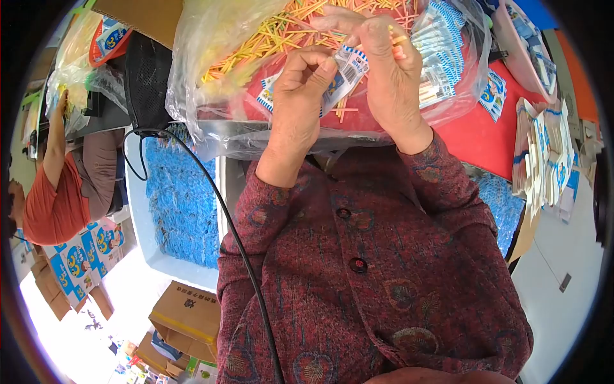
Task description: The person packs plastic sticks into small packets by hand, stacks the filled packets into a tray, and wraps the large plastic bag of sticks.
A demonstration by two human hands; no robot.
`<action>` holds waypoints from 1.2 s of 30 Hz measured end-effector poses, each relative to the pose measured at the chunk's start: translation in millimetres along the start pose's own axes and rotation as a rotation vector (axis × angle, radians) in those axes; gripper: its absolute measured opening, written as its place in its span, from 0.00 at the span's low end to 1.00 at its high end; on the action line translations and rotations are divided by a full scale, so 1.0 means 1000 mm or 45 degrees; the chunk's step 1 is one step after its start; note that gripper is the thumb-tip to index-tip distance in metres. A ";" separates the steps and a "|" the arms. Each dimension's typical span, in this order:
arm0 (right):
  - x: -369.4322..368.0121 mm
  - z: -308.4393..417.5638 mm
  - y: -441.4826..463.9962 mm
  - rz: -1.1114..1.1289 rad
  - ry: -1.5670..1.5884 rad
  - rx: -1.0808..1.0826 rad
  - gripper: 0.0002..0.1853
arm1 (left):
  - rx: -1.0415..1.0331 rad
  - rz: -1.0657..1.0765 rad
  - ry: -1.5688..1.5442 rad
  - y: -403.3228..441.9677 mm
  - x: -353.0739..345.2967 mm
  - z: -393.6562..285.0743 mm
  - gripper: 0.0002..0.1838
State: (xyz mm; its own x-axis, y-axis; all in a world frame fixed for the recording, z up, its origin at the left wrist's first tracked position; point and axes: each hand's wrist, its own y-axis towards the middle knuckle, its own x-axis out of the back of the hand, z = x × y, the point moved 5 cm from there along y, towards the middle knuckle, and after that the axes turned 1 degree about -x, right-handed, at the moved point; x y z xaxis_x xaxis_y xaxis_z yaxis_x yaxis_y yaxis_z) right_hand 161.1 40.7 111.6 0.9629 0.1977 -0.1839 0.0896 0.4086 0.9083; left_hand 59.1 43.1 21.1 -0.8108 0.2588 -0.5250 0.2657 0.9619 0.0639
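Observation:
My left hand [299,86] pinches a small blue-and-white printed packet [348,70] between thumb and fingers. Close beside it, my right hand [391,70] is curled, with the ends of a few thin yellow and pink sticks [399,43] showing between its fingers. Its thumb side is at the packet's upper edge; whether it grips the packet too, I cannot tell. Beyond both hands lies a heap of thin yellow and pink sticks [272,41] on clear plastic. Another packet [267,93] is partly hidden behind my left hand.
Stacked packets [441,48] lie right of my hands, a single packet [492,96] on the red tabletop [476,141]. A pink basin [521,51] stands far right. A tub of blue packets [182,198] and a black cable [220,198] are at left, near another person [61,192].

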 end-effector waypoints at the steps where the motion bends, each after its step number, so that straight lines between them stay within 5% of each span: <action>1: 0.004 0.002 -0.005 -0.038 -0.126 -0.279 0.17 | 0.012 -0.006 -0.026 0.000 0.000 0.000 0.02; 3: 0.011 0.008 -0.015 -0.116 -0.383 -0.838 0.14 | 0.025 -0.012 -0.051 -0.001 0.001 0.002 0.02; 8: 0.025 -0.008 -0.029 0.016 -0.588 -0.990 0.20 | -0.102 -0.020 0.012 0.001 0.001 0.003 0.01; 11: 0.036 -0.014 -0.038 -0.189 -0.389 -1.146 0.20 | -0.107 -0.041 0.029 0.002 0.003 0.004 0.01; 20: 0.035 -0.002 -0.039 0.014 -0.459 -1.224 0.18 | -0.046 -0.085 0.046 0.003 -0.004 -0.001 0.08; 24: 0.036 0.006 -0.033 -0.307 -0.164 -1.350 0.14 | 0.038 -0.031 0.138 0.003 -0.009 -0.004 0.14; 31: 0.053 0.016 -0.044 0.034 -0.722 -1.364 0.22 | 0.020 0.106 0.269 0.002 -0.009 0.004 0.21; 35: 0.105 0.036 -0.056 -0.155 -0.742 -1.474 0.24 | -0.039 0.127 0.278 0.001 -0.004 -0.003 0.20; 36: 0.116 0.043 -0.059 -0.152 -0.748 -1.478 0.24 | -0.184 0.093 0.567 0.000 0.005 -0.013 0.18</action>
State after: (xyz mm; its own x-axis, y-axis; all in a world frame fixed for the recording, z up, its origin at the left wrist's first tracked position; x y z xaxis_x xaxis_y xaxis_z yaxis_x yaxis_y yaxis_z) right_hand 278.6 1.2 53.3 0.9574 -0.1891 0.2182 0.1955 0.9807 -0.0081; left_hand 47.9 45.5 29.6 -0.9458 0.3084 -0.1017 0.2807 0.9339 0.2213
